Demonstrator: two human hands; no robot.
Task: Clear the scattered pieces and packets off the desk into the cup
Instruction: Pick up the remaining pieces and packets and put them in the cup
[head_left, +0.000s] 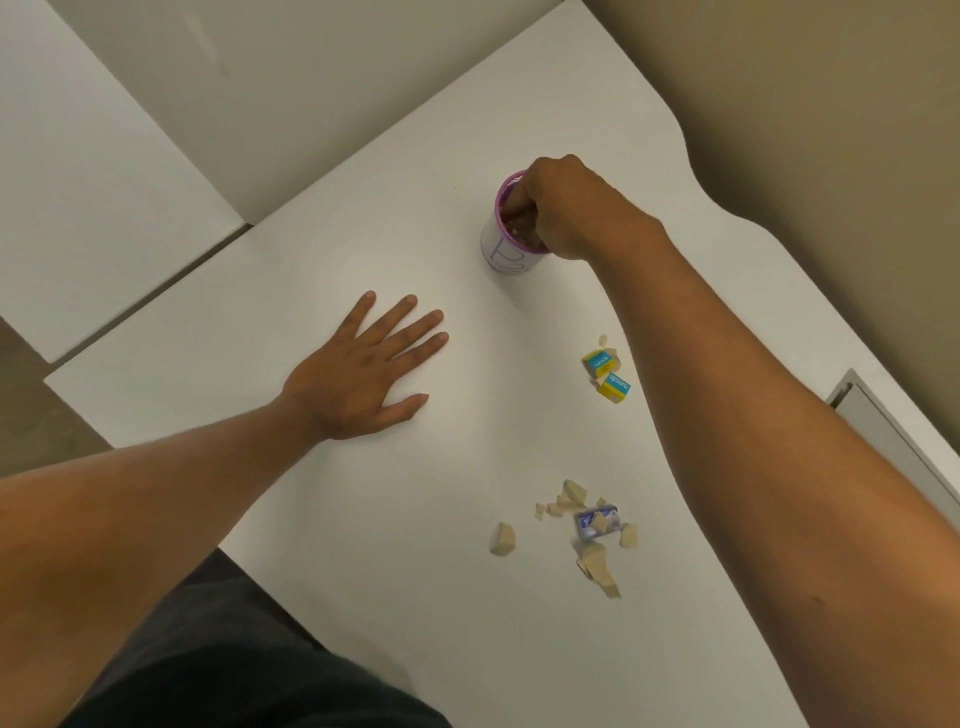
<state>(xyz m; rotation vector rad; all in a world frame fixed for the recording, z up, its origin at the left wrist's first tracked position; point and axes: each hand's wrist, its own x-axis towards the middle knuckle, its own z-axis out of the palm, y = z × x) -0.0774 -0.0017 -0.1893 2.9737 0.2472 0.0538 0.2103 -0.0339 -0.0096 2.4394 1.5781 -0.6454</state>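
Desk (363, 545): white top, running diagonally from near left to far right, its right edge curving in a wave. Wide bare room lying at centre and near right; a second white surface sitting beyond the far-left edge.

Right hand (561, 208): arm reaching up the right side of the view, wrist bending down over the cup, fingers curling into the mouth. Whether it is gripping anything is hidden from view.

Left hand (358, 374): lying flat, palm down, fingers spreading toward the far right, holding nothing. Well apart from the cup and the clutter.

Cup (506, 249): standing upright at far centre, white wall with blue marking, purple rim, mouth facing up. Possibly already holding some contents, though blurred.

Yellow packets (607, 374): two, blue-labelled, touching corner to corner beside the right forearm, long axes pointing roughly far right.

Purple packet (597, 524): lying nearer, long axis running left to right, amid the pieces.

Beige pieces (571, 499): scattering around the purple packet, one lone chunk (502, 539) sitting to the left, a longer shard (597, 569) pointing near right.
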